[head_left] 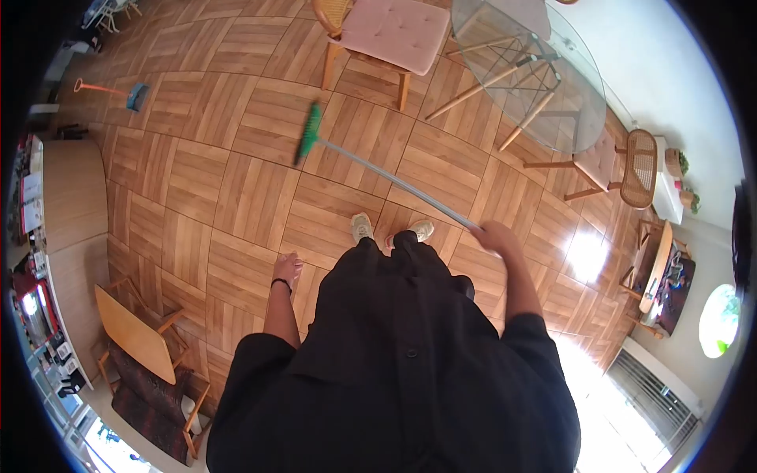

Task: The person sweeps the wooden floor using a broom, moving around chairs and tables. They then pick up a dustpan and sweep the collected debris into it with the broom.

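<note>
My right hand [495,236] is closed around the upper end of a grey broom handle [394,180]. The handle slants away to the green broom head [308,132], whose dark bristles meet the wooden floor in front of my feet. My left hand [289,270], with a dark band at the wrist, hangs at my side with loosely bent fingers and holds nothing.
A dustpan [136,97] with an orange handle lies at the far left. Ahead stand a pink-cushioned chair [392,33] and a round glass table [544,87]. Another chair [597,162] is on the right, a wooden counter [75,185] on the left.
</note>
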Demonstrator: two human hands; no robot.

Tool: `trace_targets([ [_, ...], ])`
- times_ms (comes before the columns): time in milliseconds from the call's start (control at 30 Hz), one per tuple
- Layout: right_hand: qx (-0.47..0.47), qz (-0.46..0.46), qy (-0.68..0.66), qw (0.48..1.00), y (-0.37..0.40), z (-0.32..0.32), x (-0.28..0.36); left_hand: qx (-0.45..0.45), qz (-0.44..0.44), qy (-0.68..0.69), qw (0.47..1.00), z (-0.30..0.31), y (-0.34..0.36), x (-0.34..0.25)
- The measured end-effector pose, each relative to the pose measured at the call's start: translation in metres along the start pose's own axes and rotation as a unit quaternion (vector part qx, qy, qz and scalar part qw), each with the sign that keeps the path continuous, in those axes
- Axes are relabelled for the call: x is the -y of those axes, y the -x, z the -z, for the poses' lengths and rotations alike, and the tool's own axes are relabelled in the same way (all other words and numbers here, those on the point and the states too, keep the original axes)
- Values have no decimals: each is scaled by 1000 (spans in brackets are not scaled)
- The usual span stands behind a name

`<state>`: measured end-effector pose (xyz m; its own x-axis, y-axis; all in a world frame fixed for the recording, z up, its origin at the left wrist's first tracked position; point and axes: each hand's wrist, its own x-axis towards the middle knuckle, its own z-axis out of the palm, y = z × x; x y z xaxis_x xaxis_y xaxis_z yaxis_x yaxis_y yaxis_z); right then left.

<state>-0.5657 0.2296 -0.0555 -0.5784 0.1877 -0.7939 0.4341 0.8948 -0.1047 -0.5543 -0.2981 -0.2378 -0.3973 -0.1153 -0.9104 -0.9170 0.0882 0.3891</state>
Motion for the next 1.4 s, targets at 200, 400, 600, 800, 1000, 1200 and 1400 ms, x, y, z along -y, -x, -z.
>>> trace_targets([
  [200,-49,-156,44,986,107,6,-68,95,148,129,976,41,-65,72],
  [400,-63,-244,104,962,99,-7,-59,41,107,-27,993,22,-36,66],
  [600,-41,-139,115,983,17,-8,-10,20,41,46,998,34,-11,47],
  [800,-49,-11,52,997,-119,-2,96,-80,66,108,989,67,17,82],
  [1000,72,200,-124,969,-266,-52,243,-146,128,142,971,82,59,145],
  [1200,101,179,-235,950,-156,-24,250,-138,199,175,954,41,81,179],
  [1400,38,192,-29,980,-144,11,166,-121,212,269,932,-25,72,141],
])
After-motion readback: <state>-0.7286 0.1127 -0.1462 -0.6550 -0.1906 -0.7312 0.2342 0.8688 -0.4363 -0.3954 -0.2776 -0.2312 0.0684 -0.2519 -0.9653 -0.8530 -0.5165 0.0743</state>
